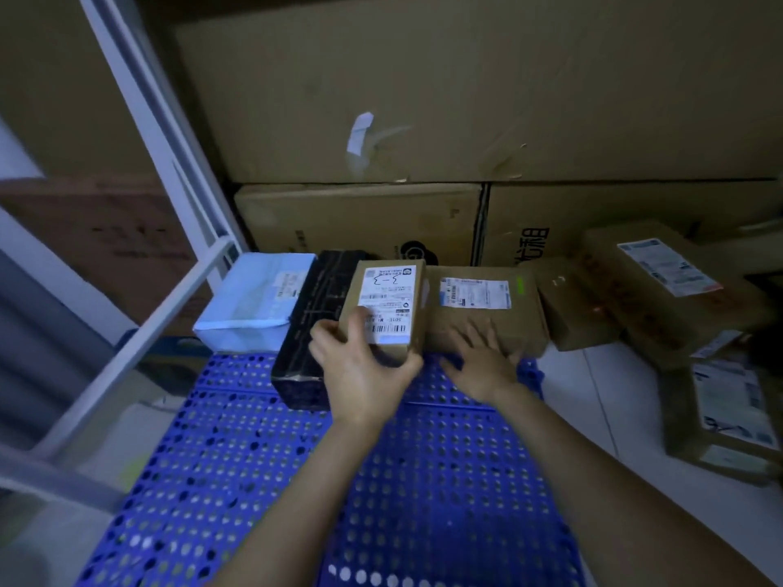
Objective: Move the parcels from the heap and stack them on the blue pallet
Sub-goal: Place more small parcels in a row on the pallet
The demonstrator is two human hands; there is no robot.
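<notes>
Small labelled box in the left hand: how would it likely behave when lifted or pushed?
Probably stiff: the small labelled box keeps square edges under the left hand's grip. Likely light for its size, since one hand alone holds it. Its flat cardboard faces suggest it would slide rather than roll.

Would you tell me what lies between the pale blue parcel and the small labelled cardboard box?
In the head view, a long black wrapped parcel lies between them.
</notes>
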